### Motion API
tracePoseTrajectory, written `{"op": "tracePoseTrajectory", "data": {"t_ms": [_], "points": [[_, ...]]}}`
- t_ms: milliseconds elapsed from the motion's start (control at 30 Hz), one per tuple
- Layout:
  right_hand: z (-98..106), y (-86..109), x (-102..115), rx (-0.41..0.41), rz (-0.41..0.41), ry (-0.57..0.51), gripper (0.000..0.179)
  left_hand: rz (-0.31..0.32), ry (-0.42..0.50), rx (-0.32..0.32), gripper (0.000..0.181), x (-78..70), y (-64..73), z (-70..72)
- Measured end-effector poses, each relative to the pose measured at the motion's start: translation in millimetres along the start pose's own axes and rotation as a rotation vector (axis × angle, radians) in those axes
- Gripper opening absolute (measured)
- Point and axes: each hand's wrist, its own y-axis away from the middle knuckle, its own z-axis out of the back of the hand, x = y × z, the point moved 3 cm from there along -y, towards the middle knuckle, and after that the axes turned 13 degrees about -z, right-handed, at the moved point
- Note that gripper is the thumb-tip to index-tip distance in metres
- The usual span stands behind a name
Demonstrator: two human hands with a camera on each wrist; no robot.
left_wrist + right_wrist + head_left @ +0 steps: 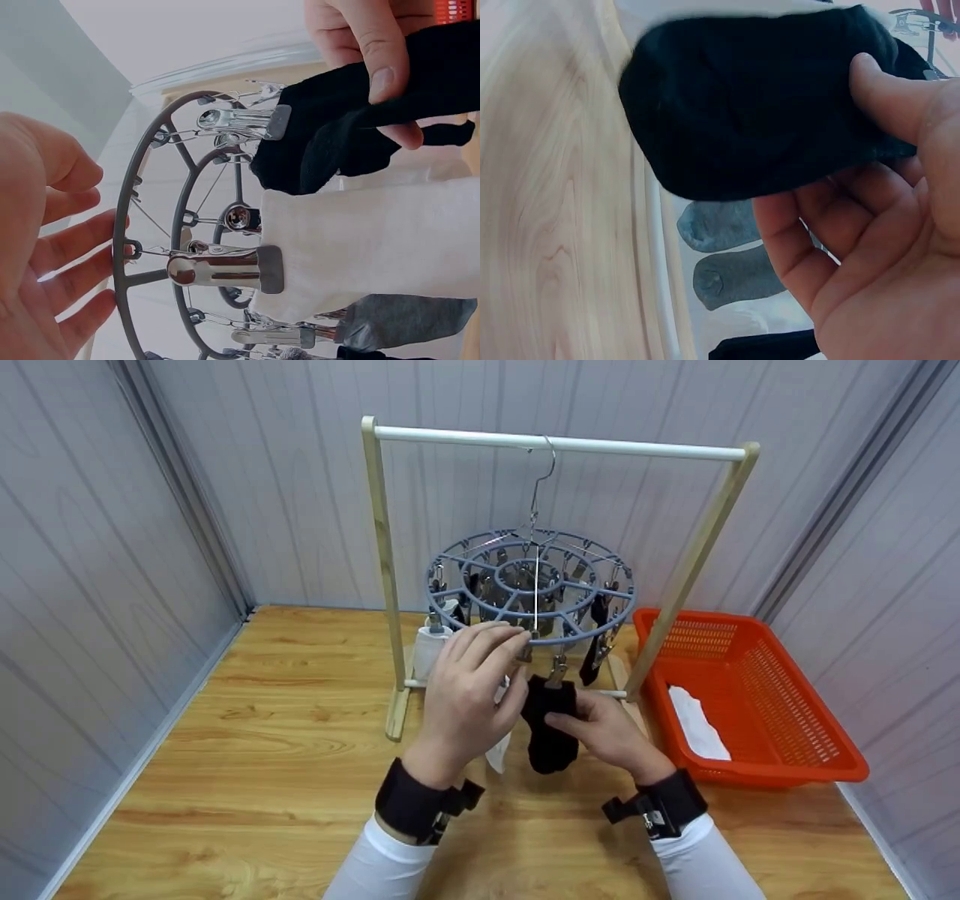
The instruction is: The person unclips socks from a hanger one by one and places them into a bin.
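A black sock (551,754) hangs from a metal clip (557,667) at the front of a round grey clip hanger (570,639). My right hand (611,731) pinches the sock below the clip, thumb in front; in the right wrist view the thumb lies flat across the black cloth (735,112). Raised on the left, my left hand (469,697) has its fingers loosely bent, fingertips right at the hanger's outer ring (122,247). Beside the black sock, a white sock (360,240) hangs in another clip (225,270), partly behind my left hand in the head view.
The hanger hooks over the white bar (637,446) of a wooden-legged stand. More socks hang around it, including grey ones (739,277) behind. An orange basket (817,769) with a white sock (697,724) inside stands to the right. Panelled walls enclose the wooden table (300,810).
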Motion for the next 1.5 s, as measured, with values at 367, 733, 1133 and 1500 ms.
{"op": "tracePoseTrajectory", "data": {"t_ms": [367, 733, 1133, 1500], "points": [[1.6, 2.5, 2.9, 0.006, 0.010, 0.015, 0.019, -0.083, 0.023, -0.056, 0.029, -6.1, -2.0, -0.4], [0.0, 3.8, 4.5, 0.029, 0.042, 0.005, 0.013, -0.048, 0.135, 0.133, 0.023, -11.9, 6.0, -16.1], [-1.6, 4.3, 9.6, 0.034, 0.091, 0.066, 0.012, 0.100, 0.110, 0.225, 0.042, -12.7, 13.6, -31.0], [-1.4, 6.2, 12.0, 0.026, 0.059, 0.073, 0.013, 0.345, 0.305, 0.201, 0.050, -9.1, 20.6, -47.3]]}}
